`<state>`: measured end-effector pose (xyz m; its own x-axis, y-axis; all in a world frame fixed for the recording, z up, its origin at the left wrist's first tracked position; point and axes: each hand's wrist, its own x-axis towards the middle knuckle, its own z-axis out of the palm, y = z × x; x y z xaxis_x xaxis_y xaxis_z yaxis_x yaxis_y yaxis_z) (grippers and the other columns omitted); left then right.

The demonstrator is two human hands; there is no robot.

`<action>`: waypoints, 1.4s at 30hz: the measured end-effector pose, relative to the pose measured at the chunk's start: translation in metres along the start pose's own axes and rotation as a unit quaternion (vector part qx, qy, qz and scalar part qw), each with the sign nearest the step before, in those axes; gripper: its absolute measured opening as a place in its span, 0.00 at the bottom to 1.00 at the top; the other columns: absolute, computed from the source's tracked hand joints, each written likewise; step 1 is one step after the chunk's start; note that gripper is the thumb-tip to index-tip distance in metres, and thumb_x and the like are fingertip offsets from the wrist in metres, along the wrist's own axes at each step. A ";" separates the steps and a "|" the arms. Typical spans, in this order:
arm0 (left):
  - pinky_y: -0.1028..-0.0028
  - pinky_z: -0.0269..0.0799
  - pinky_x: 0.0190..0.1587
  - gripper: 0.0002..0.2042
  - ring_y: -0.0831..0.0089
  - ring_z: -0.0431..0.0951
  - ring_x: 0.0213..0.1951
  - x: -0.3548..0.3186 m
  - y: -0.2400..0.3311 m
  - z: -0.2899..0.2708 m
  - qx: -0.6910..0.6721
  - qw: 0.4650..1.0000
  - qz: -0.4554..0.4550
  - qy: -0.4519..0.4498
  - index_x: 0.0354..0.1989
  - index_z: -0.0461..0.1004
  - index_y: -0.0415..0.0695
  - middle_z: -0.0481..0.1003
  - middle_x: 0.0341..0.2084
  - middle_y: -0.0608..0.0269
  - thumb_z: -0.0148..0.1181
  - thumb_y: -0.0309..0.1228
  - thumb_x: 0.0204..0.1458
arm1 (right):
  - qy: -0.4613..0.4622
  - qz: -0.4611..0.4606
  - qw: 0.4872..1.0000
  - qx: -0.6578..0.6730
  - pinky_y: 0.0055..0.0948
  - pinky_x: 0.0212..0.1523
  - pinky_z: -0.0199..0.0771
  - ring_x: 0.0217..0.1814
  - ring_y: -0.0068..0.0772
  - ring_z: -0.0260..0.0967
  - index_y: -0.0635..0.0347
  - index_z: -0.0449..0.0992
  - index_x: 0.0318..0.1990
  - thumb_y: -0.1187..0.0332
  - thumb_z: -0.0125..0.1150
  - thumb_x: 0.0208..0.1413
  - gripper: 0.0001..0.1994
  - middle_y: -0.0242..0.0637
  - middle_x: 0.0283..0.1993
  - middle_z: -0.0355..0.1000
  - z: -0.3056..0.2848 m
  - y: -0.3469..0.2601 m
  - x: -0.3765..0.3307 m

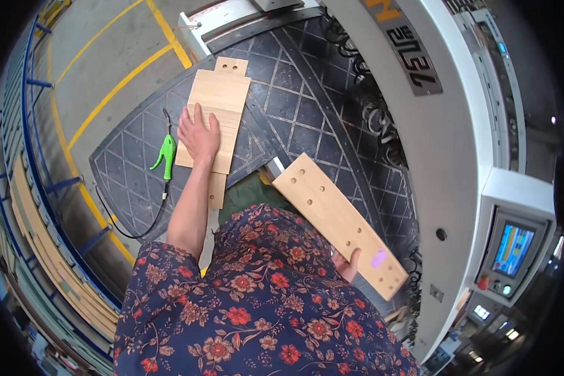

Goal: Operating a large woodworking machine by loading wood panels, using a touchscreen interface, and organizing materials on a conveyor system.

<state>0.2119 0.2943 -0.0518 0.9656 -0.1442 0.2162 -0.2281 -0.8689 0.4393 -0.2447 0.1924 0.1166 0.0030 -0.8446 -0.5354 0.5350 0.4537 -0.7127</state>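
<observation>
Drilled board (339, 220), R hand (346, 266) gripping lwr edge.

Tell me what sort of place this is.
Probably a woodworking shop: the right hand holds a drilled wooden board, a large machine with a lit control screen stands at right, and a yellow floor line shows at upper left.

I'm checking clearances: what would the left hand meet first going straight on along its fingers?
The left hand would first slide over more of the pale wood beneath it, then seemingly reach the black work surface past its edge; depth is unclear.
</observation>
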 end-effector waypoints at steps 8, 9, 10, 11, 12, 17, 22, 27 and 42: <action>0.54 0.52 0.69 0.26 0.52 0.61 0.68 0.003 0.006 -0.010 -0.014 1.000 -0.022 -0.008 0.64 0.70 0.48 0.63 0.66 0.46 0.59 0.43 0.59 | -0.014 0.099 0.992 0.078 0.37 0.71 0.67 0.68 0.39 0.67 0.65 0.67 0.64 0.66 0.55 0.69 0.21 0.42 0.65 0.71 0.066 0.078 0.192; 0.55 0.51 0.69 0.25 0.53 0.60 0.68 0.002 0.007 -0.012 -0.020 1.000 -0.021 -0.009 0.64 0.71 0.48 0.63 0.66 0.47 0.59 0.43 0.58 | 0.016 0.115 0.988 0.098 0.38 0.71 0.67 0.68 0.40 0.67 0.66 0.67 0.64 0.66 0.53 0.70 0.20 0.43 0.65 0.71 0.088 0.090 0.220; 0.55 0.51 0.70 0.25 0.54 0.60 0.68 0.002 0.007 -0.012 -0.025 0.999 -0.020 -0.009 0.63 0.72 0.48 0.62 0.66 0.47 0.59 0.43 0.58 | 0.023 0.123 0.987 0.101 0.39 0.71 0.67 0.68 0.41 0.67 0.67 0.67 0.64 0.65 0.51 0.71 0.20 0.44 0.65 0.70 0.111 0.103 0.247; 0.55 0.51 0.70 0.25 0.54 0.60 0.68 0.002 0.008 -0.013 -0.022 0.999 -0.028 -0.011 0.63 0.72 0.48 0.62 0.66 0.47 0.59 0.43 0.58 | 0.020 0.153 0.977 0.150 0.41 0.70 0.68 0.68 0.42 0.67 0.67 0.68 0.63 0.65 0.50 0.71 0.19 0.44 0.65 0.70 0.135 0.115 0.271; 0.55 0.51 0.69 0.25 0.54 0.60 0.68 0.003 0.008 -0.015 -0.025 0.999 -0.027 -0.012 0.63 0.72 0.49 0.63 0.66 0.47 0.60 0.42 0.58 | 0.009 0.161 0.974 0.162 0.43 0.70 0.68 0.69 0.42 0.67 0.67 0.69 0.63 0.64 0.48 0.72 0.19 0.44 0.65 0.70 0.160 0.128 0.294; 0.55 0.52 0.69 0.24 0.53 0.61 0.67 0.008 0.009 -0.019 -0.037 0.999 -0.031 -0.014 0.62 0.73 0.49 0.63 0.66 0.47 0.61 0.40 0.57 | -0.046 0.206 0.975 -0.069 0.39 0.51 0.86 0.51 0.43 0.80 0.67 0.75 0.53 0.58 0.50 0.71 0.19 0.48 0.51 0.79 0.244 0.150 0.349; 0.54 0.55 0.67 0.25 0.52 0.63 0.66 0.008 0.010 -0.018 -0.036 0.999 -0.029 -0.013 0.62 0.72 0.48 0.64 0.65 0.47 0.63 0.37 0.55 | -0.030 0.236 0.952 -0.191 0.36 0.45 0.88 0.48 0.42 0.81 0.67 0.75 0.52 0.55 0.47 0.72 0.21 0.47 0.49 0.79 0.272 0.151 0.365; 0.54 0.56 0.66 0.26 0.51 0.64 0.65 0.011 0.014 -0.020 -0.007 0.999 -0.022 -0.031 0.63 0.71 0.48 0.64 0.65 0.45 0.63 0.36 0.55 | -0.020 0.255 0.966 0.035 0.42 0.49 0.87 0.51 0.44 0.80 0.65 0.74 0.55 0.54 0.47 0.72 0.21 0.48 0.52 0.79 0.289 0.156 0.420; 0.55 0.55 0.66 0.27 0.51 0.63 0.66 0.014 0.012 -0.017 -0.001 0.998 -0.026 -0.055 0.65 0.69 0.49 0.63 0.65 0.46 0.63 0.36 0.55 | -0.044 -0.081 0.973 -0.212 0.27 0.55 0.83 0.45 0.33 0.78 0.67 0.74 0.45 0.56 0.39 0.74 0.22 0.39 0.38 0.77 0.319 0.158 0.444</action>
<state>0.2201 0.2903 -0.0283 0.9839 -0.1507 0.0959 -0.1779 -0.8752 0.4498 0.1106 -0.2017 -0.0886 0.0296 -0.9271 -0.3737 0.1382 0.3741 -0.9171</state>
